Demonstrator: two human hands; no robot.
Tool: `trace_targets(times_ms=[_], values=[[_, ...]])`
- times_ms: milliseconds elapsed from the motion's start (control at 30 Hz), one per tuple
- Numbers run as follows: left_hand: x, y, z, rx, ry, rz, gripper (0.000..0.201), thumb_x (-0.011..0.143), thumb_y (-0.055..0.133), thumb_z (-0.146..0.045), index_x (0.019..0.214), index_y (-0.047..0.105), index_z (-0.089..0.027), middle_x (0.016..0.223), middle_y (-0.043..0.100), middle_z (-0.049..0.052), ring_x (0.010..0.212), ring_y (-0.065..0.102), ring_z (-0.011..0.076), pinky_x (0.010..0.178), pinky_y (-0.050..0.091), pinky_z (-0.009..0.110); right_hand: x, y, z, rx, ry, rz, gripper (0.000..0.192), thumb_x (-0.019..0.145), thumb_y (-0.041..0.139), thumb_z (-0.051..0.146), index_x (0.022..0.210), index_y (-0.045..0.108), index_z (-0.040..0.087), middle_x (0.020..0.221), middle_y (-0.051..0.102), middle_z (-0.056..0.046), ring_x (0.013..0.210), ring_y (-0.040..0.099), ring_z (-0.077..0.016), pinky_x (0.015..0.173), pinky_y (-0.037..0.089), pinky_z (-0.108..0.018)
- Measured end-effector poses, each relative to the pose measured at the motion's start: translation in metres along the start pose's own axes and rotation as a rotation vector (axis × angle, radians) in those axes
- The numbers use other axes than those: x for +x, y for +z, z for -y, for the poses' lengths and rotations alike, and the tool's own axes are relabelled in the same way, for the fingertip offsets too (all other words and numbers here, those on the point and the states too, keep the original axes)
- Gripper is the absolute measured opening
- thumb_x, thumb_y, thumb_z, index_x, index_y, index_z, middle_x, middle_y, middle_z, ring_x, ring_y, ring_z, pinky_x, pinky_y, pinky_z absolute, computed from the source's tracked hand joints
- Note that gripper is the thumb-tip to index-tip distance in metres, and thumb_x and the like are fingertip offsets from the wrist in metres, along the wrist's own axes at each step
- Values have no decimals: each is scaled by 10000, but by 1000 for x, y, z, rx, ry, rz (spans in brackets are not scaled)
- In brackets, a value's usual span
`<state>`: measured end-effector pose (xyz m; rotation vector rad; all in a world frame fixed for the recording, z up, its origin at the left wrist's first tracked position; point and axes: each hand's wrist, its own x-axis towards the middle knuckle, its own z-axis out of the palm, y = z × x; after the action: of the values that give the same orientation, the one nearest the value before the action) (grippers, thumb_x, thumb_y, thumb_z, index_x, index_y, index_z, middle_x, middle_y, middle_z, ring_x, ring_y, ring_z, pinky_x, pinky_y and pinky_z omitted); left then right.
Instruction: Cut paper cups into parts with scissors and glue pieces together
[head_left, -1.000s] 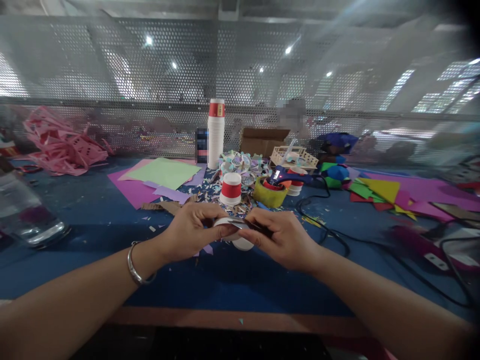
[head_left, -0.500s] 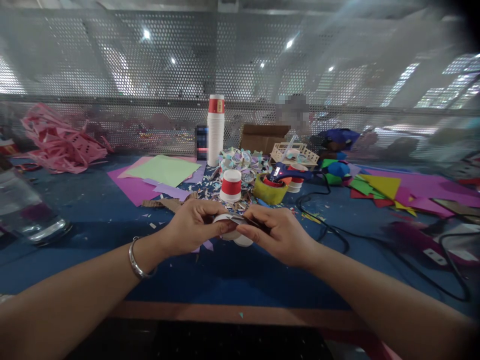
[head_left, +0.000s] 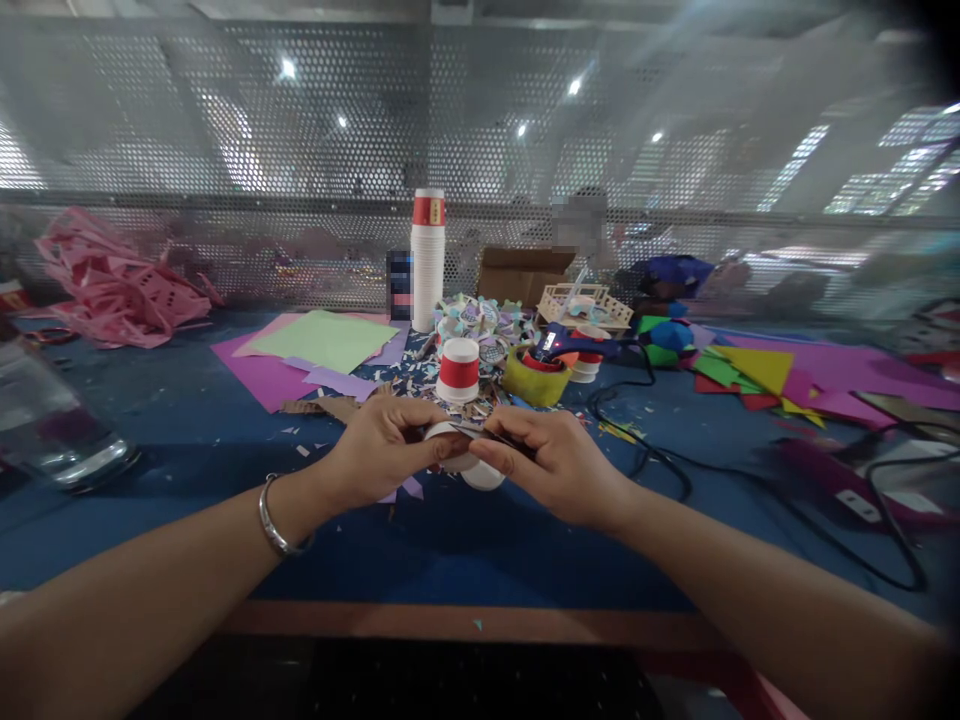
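Between my two hands is a white curved paper piece (head_left: 441,430), held low over the table. My left hand (head_left: 379,450) pinches its left side between thumb and fingers. On the other side my right hand (head_left: 555,465) is closed, thumb against fingers, on a thin greyish piece with a dark edge. Whether that is part of the same paper is hidden by the fingers. Just below the hands lies a white round piece (head_left: 484,477), partly covered. Beyond the fingertips a red and white paper cup (head_left: 457,375) stands upside down among paper scraps.
Behind are a tall stack of paper cups (head_left: 427,270), a heap of small paper pieces (head_left: 484,325), a yellow tape roll (head_left: 536,382) and a blue glue gun (head_left: 559,343) with a black cord. Coloured paper (head_left: 322,340) and a glass jar (head_left: 67,430) are left.
My hands stay nearly in place, with the fingers shifting slightly on the paper piece. The white round piece below shows a little more. The whole view has shifted slightly.
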<state>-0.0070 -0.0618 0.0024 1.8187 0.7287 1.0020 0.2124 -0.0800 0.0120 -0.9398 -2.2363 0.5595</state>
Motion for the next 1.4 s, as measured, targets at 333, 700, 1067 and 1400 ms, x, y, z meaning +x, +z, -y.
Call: trace_targets(times_ms=[333, 700, 1067, 1400], values=[[0, -1, 1, -18, -58, 9, 188, 807, 746, -314, 735, 727, -142, 621, 670, 7, 547, 546, 87, 509, 458, 192, 1, 1, 0, 7, 39, 3, 374, 994, 524, 443, 718, 519, 191, 643, 454, 39, 580, 398, -98, 541, 320, -252], [2, -5, 1, -70, -140, 90, 302, 773, 802, -387, 649, 673, -144, 570, 581, -26, 539, 548, 89, 518, 524, 200, 3, 5, -7, -3, 80, 47, 405, 984, 505, 497, 712, 467, 200, 651, 445, 33, 599, 409, -111, 549, 303, -259], [3, -7, -3, -124, -238, 100, 260, 748, 830, -377, 679, 724, -149, 591, 643, -8, 551, 570, 87, 523, 519, 188, 4, 7, -6, 55, 112, 45, 432, 987, 508, 511, 691, 491, 196, 652, 436, 36, 609, 405, -113, 564, 316, -271], [0, 1, -5, -104, -156, 10, 266, 767, 800, -353, 647, 680, -148, 604, 607, -14, 574, 544, 95, 515, 502, 205, 4, 6, -4, 108, 130, 24, 419, 982, 499, 510, 706, 509, 195, 653, 438, 33, 608, 398, -118, 557, 311, -276]])
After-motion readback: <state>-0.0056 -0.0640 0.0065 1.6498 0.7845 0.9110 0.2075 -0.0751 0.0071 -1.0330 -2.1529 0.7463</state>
